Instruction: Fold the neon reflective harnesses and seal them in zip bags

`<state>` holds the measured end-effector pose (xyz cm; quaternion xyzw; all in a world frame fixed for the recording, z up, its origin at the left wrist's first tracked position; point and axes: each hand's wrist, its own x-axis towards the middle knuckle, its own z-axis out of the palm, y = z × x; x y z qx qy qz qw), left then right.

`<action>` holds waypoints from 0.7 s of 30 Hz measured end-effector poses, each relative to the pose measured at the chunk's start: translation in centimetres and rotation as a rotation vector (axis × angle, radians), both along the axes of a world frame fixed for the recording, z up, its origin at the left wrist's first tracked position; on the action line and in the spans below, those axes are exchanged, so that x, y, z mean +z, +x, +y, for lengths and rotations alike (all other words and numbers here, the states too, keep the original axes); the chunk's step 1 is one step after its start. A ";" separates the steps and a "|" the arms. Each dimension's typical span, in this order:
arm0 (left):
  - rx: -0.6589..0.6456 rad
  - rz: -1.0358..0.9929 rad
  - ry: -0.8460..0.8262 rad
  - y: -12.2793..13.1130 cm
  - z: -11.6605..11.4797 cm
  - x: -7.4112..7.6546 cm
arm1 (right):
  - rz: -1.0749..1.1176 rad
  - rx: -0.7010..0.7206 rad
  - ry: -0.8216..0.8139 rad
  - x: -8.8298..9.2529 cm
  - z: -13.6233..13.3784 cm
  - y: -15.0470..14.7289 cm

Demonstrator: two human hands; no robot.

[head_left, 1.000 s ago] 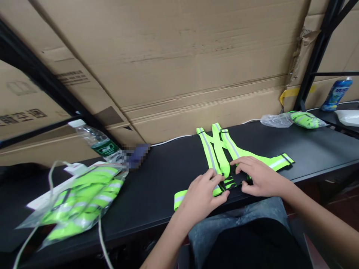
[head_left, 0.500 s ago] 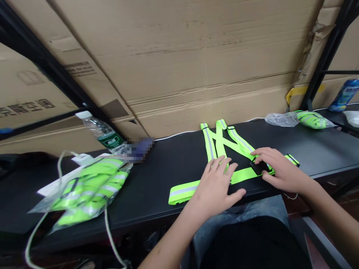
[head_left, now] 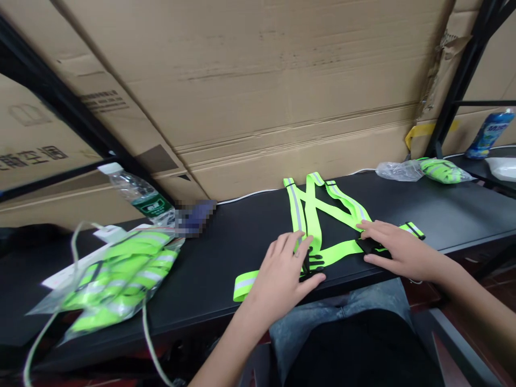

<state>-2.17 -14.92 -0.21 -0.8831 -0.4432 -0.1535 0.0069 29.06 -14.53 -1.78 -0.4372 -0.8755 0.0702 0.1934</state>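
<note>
So, what lies in front of the person?

A neon yellow-green fabric safety vest (head_left: pixel 312 215) with silver reflective stripes, its straps crossed in an X, spread flat near the edge of a black tabletop (head_left: pixel 226 269).

And the hands?

The left hand (head_left: pixel 280 274) curves loosely, its fingertips beside a small black plastic buckle (head_left: pixel 310 271) on the vest's lower strap. The right hand (head_left: pixel 397 252), fingers extended and unclenched, lies over a flat black plastic buckle (head_left: pixel 366 246). Whether either hand is gripping, I cannot tell.

What has just changed?

The left hand has moved from lying across the straps down to the lower buckle, while the right has stayed at its buckle.

What else is nearby?

To the left sits a clear plastic bag of folded neon vests (head_left: pixel 121 279). Beyond it stands a clear plastic water bottle (head_left: pixel 137 193) with a green label.

Any readable writing?

Very little. Dark characters are printed on a large brown cardboard carton (head_left: pixel 32 156), but they are tilted and I cannot read them reliably. A blue plastic bottle (head_left: pixel 482 134) at far right has lettering too small to make out.
</note>
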 end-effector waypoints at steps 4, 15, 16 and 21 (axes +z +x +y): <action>0.055 -0.055 -0.155 -1.6 -0.4 0.5 | -0.016 -0.004 -0.012 -0.3 -0.2 -0.7; -0.003 -0.317 0.087 -0.8 0.4 1.0 | -0.022 -0.004 -0.061 -0.5 -0.3 -2.4; 0.014 -0.330 0.127 -0.7 0.5 0.9 | -0.012 -0.009 -0.063 -0.4 -0.3 -2.4; 0.074 -0.330 0.212 -0.6 0.7 0.5 | -0.025 -0.064 -0.018 -0.2 -0.1 -3.7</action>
